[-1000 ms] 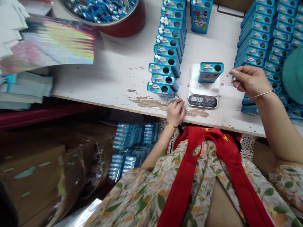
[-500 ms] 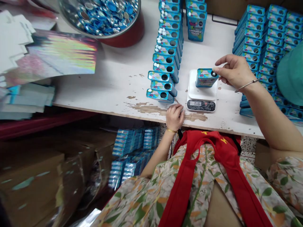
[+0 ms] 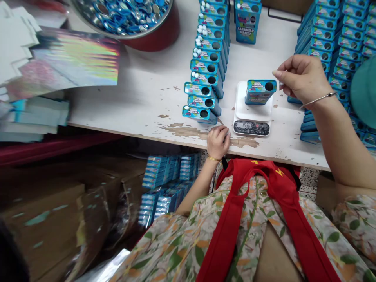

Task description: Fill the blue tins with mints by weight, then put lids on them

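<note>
A blue candy tin (image 3: 260, 94) stands upright on a small white kitchen scale (image 3: 241, 111), whose display reads about 153.6. The round hole in the tin's top is uncovered and dark. Just right of the tin, my right hand (image 3: 304, 78) hovers with thumb and fingertips pinched; a small white candy shows partly between them. My left hand (image 3: 217, 141) rests at the table's front edge, left of the scale, fingers curled; what they hold, if anything, is hidden. Beside it runs a row of blue tins (image 3: 202, 101), several with white candies on top.
A metal bowl (image 3: 172, 23) full of blue and silver lids stands at the back left. Shiny printed sheets (image 3: 79, 58) lie left. More tins (image 3: 323, 33) fill the right, by a turquoise container (image 3: 364, 94). Wrapped tin packs (image 3: 155, 170) and cardboard boxes (image 3: 44, 219) sit below the table.
My right hand has drawn back right from the tin's top, and the white candy at the hole is gone from there. My left hand stays in place. The view has shifted slightly.
</note>
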Available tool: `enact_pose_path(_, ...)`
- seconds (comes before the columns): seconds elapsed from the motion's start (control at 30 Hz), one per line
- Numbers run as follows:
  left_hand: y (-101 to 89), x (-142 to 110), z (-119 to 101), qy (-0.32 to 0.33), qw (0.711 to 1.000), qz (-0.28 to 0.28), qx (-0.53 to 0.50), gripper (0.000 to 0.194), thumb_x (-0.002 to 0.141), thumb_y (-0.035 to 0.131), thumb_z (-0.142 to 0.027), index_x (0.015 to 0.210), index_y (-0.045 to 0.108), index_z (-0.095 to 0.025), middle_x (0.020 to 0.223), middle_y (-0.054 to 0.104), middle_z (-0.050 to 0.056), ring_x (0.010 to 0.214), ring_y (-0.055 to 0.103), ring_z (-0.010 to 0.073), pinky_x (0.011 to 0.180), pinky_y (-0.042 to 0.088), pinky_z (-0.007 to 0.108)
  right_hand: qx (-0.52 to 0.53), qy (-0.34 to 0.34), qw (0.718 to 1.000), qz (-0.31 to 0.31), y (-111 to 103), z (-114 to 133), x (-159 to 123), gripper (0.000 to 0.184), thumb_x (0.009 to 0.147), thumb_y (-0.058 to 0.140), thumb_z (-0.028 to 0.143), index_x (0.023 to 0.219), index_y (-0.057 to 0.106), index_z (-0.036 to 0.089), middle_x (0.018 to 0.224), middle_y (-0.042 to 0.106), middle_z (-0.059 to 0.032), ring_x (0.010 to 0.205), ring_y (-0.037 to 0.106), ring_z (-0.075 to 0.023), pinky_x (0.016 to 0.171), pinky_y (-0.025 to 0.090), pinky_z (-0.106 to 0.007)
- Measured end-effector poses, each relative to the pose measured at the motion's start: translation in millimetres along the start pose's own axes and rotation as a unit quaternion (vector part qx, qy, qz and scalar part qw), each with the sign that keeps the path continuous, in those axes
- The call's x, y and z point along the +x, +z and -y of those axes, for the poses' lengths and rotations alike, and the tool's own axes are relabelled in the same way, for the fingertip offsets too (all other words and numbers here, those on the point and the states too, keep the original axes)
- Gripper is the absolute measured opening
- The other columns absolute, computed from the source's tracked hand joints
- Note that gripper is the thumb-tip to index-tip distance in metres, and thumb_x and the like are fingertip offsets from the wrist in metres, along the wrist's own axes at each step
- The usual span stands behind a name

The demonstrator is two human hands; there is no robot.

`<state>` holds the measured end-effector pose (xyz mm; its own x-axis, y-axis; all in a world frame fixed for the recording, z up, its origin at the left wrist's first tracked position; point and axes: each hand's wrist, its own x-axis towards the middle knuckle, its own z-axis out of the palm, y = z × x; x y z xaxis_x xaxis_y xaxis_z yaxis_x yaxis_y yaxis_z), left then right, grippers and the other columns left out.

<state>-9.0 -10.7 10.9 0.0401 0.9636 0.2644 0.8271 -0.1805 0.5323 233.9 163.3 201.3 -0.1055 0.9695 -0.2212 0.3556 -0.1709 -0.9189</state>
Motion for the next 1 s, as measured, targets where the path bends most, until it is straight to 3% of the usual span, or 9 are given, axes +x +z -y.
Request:
enact_pose_path(0.2,0.7,-0.1,0.5,0.011,1.000,-0.009,0.001,0.026,0.102,0.050,-0.035,0.109,0.069,-0.018,0.113,0.071,0.014,0.109,0.064,0.0254,0.098,0.050,0.042,-0.018,0.007,1.000,-0.006,2.0,-9.9,4.0,0.026,0.088,0.074,0.009,0.069,0.059,0.018,0.046,0.053,0.0056,0.037,0.043,-0.0078,0.038,0.027,-0.023)
enact_pose_path(0.37,1.0,0.1,1.6,0.018,1.000,-0.015,0.006,0.026,0.102,0.051,-0.034,0.108,0.069,-0.018,0.112,0.071,0.014,0.107,0.065,0.0254,0.095,0.051,0.041,-0.132,-0.055,0.990,-0.012,8.5,-13.7,15.1,0.023,0.085,0.079,0.015,0.069,0.062,0.017,0.049,0.051,0.0046,0.045,0.044,-0.0074,0.048,0.033,-0.023)
enact_pose_path(0.47,1.8,-0.2,2.0,0.024,0.999,-0.023,0.017,0.025,0.102,0.051,-0.034,0.107,0.070,-0.018,0.111,0.072,0.014,0.105,0.065,0.0251,0.095,0.052,0.041,-0.092,-0.059,0.993,-0.032,0.4,-14.2,8.9,0.023,0.090,0.069,0.009,0.070,0.061,0.017,0.048,0.051,0.0045,0.043,0.043,-0.0073,0.046,0.032,-0.023)
enact_pose_path(0.6,2.4,-0.6,2.4,0.021,0.999,-0.025,0.011,0.026,0.102,0.050,-0.033,0.106,0.070,-0.018,0.110,0.072,0.014,0.106,0.065,0.0249,0.096,0.052,0.041,0.123,0.024,0.992,0.009,-13.3,-41.6,-25.6,0.007,0.090,0.068,0.010,0.085,0.066,0.014,0.061,0.061,0.0022,0.047,0.050,-0.0059,0.043,0.035,-0.018)
enact_pose_path(0.73,2.3,-0.2,3.1,0.020,0.999,-0.021,0.013,0.026,0.102,0.050,-0.034,0.106,0.070,-0.018,0.110,0.071,0.014,0.105,0.064,0.0250,0.095,0.051,0.041,0.266,0.171,0.949,0.007,-14.6,-103.7,-72.0,0.014,0.076,0.078,0.006,0.087,0.072,0.011,0.075,0.070,-0.0042,0.062,0.066,-0.0082,0.051,0.050,-0.013)
enact_pose_path(0.83,2.2,0.5,3.6,0.025,0.999,-0.017,0.017,0.027,0.102,0.049,-0.034,0.106,0.070,-0.017,0.110,0.071,0.015,0.105,0.063,0.0255,0.094,0.051,0.041,0.321,0.275,0.906,-0.027,-10.1,-144.0,-99.9,0.011,0.075,0.077,0.005,0.083,0.074,0.010,0.076,0.072,-0.0068,0.066,0.070,-0.0094,0.053,0.055,-0.009)
enact_pose_path(1.0,2.9,2.4,4.5,0.008,1.000,-0.005,0.028,0.028,0.101,0.049,-0.037,0.106,0.070,-0.019,0.110,0.070,0.014,0.106,0.063,0.0257,0.096,0.050,0.042,0.396,0.298,0.866,-0.059,-3.4,-172.2,-119.6,0.005,0.084,0.074,0.013,0.079,0.072,0.013,0.067,0.067,-0.0036,0.055,0.062,-0.0067,0.041,0.047,-0.007)
